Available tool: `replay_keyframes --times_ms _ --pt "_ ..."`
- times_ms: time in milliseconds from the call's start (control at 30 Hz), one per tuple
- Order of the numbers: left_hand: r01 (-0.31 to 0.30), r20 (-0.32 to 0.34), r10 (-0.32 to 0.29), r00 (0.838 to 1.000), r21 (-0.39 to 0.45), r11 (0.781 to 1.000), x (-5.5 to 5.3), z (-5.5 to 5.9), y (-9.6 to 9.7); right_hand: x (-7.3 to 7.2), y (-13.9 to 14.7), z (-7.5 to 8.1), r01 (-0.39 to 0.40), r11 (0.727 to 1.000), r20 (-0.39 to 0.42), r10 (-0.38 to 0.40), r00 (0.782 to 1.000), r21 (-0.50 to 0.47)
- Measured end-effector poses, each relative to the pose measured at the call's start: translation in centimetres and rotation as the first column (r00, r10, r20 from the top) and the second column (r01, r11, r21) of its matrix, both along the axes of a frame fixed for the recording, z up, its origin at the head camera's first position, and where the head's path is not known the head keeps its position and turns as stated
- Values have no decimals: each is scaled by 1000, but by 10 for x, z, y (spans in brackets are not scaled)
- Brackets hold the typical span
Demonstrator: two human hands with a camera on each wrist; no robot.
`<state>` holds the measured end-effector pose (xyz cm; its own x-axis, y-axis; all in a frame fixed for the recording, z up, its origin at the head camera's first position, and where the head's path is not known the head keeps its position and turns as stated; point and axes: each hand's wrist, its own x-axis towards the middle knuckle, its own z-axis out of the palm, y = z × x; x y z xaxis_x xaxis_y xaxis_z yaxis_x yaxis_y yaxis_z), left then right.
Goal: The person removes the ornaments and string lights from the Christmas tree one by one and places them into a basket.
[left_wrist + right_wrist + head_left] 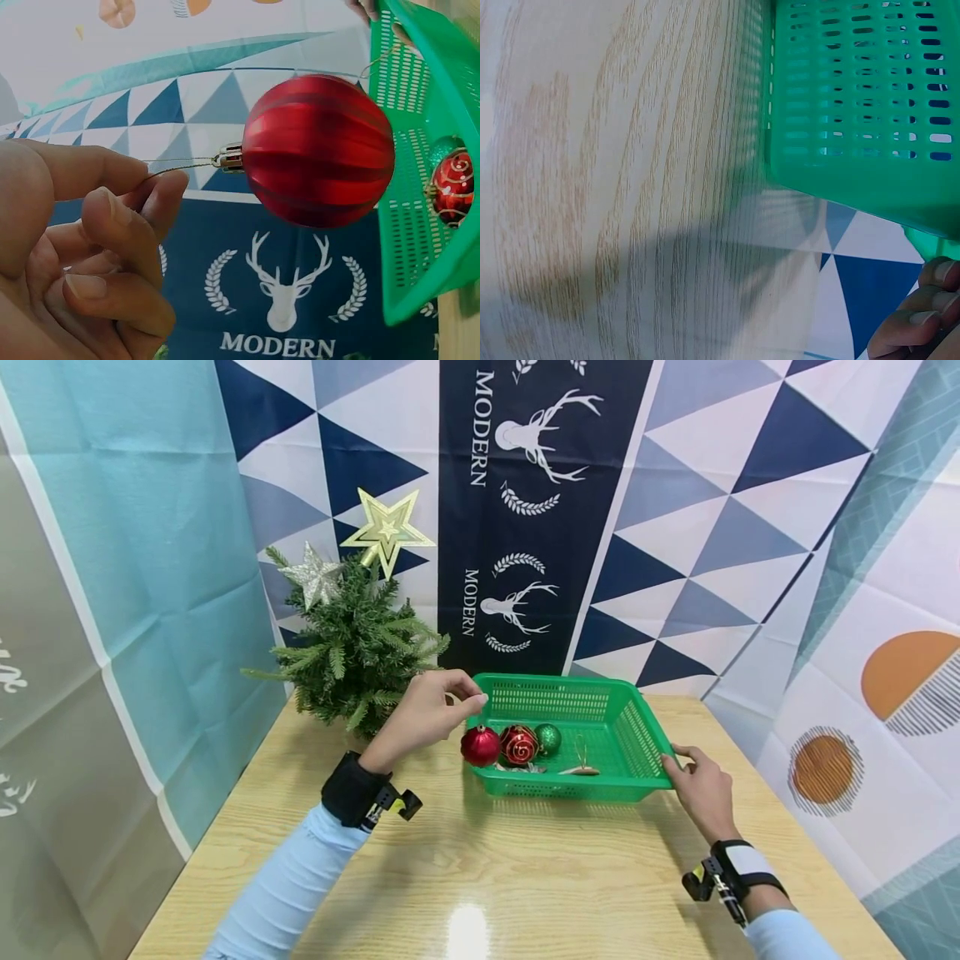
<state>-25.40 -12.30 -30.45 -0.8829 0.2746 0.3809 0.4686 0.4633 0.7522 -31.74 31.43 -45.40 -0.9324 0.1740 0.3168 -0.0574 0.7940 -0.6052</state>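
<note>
My left hand (431, 706) pinches the thin gold cord of a shiny red Christmas ball (480, 746). In the left wrist view the ribbed ball (319, 150) hangs from that cord by its gold cap, beyond the fingertips. It overlaps the left end of a green plastic basket (577, 789) in the head view. At the basket's right end, my right hand (703, 789) grips the rim, thumb on top. Inside the basket lie a red ball with gold swirls (518, 745), a green glittery ball (548, 739) and a small flat ornament with a gold loop (581, 770).
A small artificial Christmas tree (352, 647) stands at the back left of the wooden table (420, 877). It bears a gold star (387, 531) on top and a silver star (313, 577) at its left. Patterned cloth (540, 527) hangs behind the table.
</note>
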Motion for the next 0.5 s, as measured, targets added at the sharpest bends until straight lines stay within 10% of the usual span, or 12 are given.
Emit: replay_keyframes --times_ms 500 --pt "-27 -4 26 1000 -70 997 -26 -22 29 1 -1 -3 -19 1000 -22 19 1000 6"
